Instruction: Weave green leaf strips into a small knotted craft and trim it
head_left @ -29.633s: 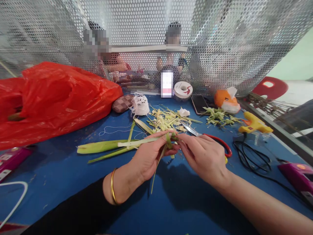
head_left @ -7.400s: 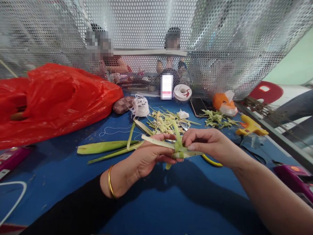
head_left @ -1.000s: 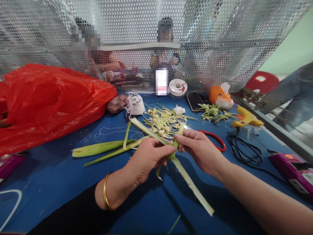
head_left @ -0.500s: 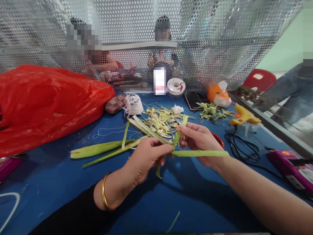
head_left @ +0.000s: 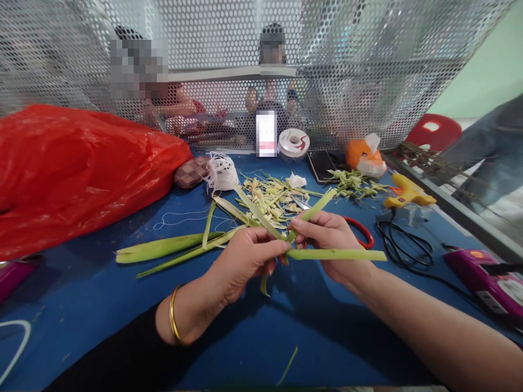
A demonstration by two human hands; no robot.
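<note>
My left hand [head_left: 249, 258] pinches a cluster of crossed green leaf strips between thumb and fingers. One strip [head_left: 339, 255] runs out flat to the right, passing in front of my right wrist. Closed on another leaf strip [head_left: 321, 207], my right hand [head_left: 324, 234] grips it close to the crossing, and its end points up and right. A paler strip [head_left: 259, 212] slants up and left from my left fingers, and a short tail hangs below them. Red-handled scissors [head_left: 365, 234] lie partly hidden behind my right hand. Long green leaves [head_left: 163, 247] rest left of my left hand.
Leaf scraps [head_left: 267, 198] are heaped beyond my hands, beside a bundle of white string [head_left: 222, 173]. A red plastic bag [head_left: 81, 174] fills the left. At right are a yellow glue gun [head_left: 408, 190], its black cord and a purple power strip [head_left: 482, 283]. Behind stands a perforated metal screen [head_left: 220, 38].
My right fingers have slid down and left toward the crossing. The strip they hold has swung from near upright to slanting right. More of the scissors shows. My left hand stays nearly still.
</note>
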